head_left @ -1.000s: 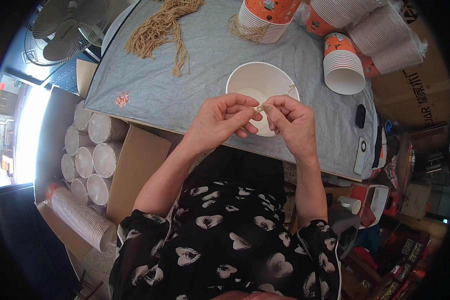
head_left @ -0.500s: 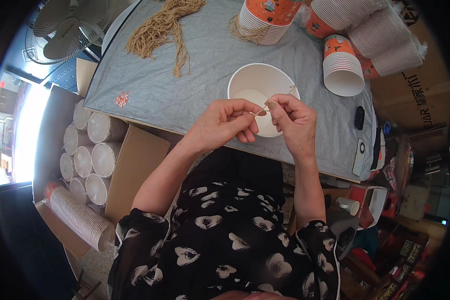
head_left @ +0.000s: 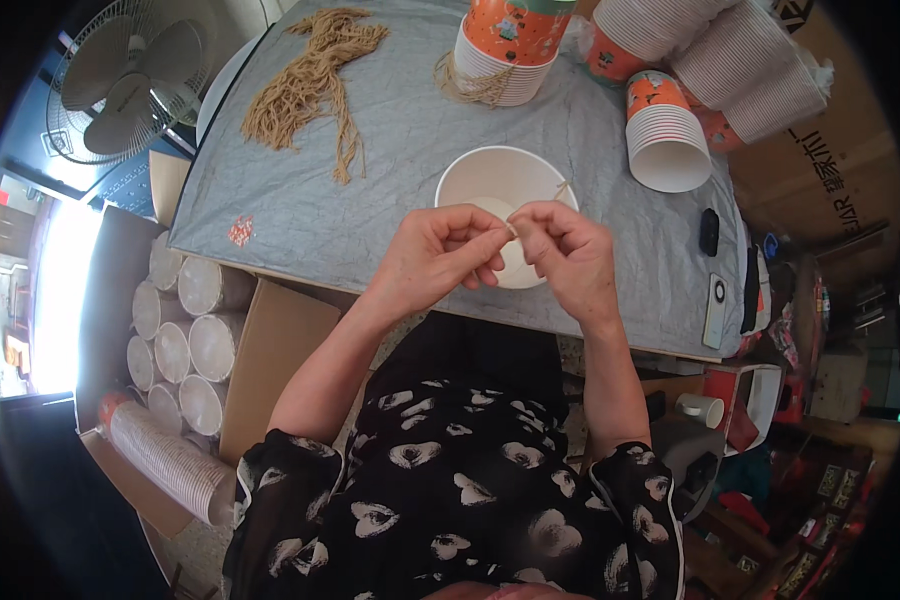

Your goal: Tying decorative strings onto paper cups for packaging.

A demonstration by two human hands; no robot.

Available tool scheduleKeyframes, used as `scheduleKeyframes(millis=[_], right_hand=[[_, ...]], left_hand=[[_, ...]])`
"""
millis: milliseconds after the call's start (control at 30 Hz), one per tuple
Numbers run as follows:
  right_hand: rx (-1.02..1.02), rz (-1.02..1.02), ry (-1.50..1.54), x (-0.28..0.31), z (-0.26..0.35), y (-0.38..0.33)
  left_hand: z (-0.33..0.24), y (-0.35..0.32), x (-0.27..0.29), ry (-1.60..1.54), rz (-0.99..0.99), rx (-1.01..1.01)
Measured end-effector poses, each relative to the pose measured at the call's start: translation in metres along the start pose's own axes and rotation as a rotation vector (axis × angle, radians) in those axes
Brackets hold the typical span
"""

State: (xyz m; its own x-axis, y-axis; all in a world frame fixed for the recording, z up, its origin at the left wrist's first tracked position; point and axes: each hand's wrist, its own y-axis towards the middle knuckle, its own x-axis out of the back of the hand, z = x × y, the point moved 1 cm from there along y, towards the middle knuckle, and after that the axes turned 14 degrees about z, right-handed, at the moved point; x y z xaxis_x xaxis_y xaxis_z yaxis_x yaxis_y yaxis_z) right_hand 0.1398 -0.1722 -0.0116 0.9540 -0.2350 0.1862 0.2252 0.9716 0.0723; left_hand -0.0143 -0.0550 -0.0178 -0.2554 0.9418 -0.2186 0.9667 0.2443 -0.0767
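From my remote seat, left hand (head_left: 432, 250) and right hand (head_left: 576, 262) fingers (head_left: 478, 248) pinch string (head_left: 513, 229); I'd judge it light, limp, best gripped near ends.

A thin tan cord (head_left: 512, 230), mostly hidden by pinching fingers (head_left: 480, 250), shows over a round white tub (head_left: 475, 175), mouth up, on the grey-covered counter (head_left: 320, 220).

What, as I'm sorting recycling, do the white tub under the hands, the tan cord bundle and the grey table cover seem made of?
White tub: probably coated paperboard, smooth, satin, with a rolled-looking rim. Tan cord bundle: matt fibre, perhaps cotton or jute, in thin limp strands. Grey table cover: wrinkled thin sheet, cloth or plastic unclear.
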Motion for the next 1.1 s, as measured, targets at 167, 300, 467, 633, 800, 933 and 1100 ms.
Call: scheduleKeyframes(millis=[167, 300, 467, 633, 800, 933, 1100], right_hand=[[-0.008, 0.123, -0.033, 0.014, 0.001, -0.004], [0.201, -0.01, -0.035, 0.03, 0.001, 0.004], [0.288, -0.289, -0.074, 0.069, 0.003, 0.018], [0.335, -0.301, -0.05, 0.092, 0.01, 0.049], [0.305, -0.109, 0.054, 0.098, 0.037, 0.078], [0.367, -0.237, 0.087, 0.118, 0.026, 0.065], [0.335, -0.197, 0.296, 0.118, -0.034, 0.031]], left_hand=[[-0.002, -0.004, 0.0, 0.114, -0.038, 0.008], [0.001, -0.005, 0.005, 0.331, -0.086, -0.009], [-0.012, -0.004, 0.008, 0.632, 0.011, -0.003], [-0.011, 0.014, 0.002, 0.424, 0.096, -0.11], [0.0, 0.035, -0.003, -0.022, -0.067, -0.186], [-0.001, 0.048, 0.004, -0.397, -0.318, -0.366], [-0.002, 0.074, -0.01, -0.571, -0.242, -0.488]])
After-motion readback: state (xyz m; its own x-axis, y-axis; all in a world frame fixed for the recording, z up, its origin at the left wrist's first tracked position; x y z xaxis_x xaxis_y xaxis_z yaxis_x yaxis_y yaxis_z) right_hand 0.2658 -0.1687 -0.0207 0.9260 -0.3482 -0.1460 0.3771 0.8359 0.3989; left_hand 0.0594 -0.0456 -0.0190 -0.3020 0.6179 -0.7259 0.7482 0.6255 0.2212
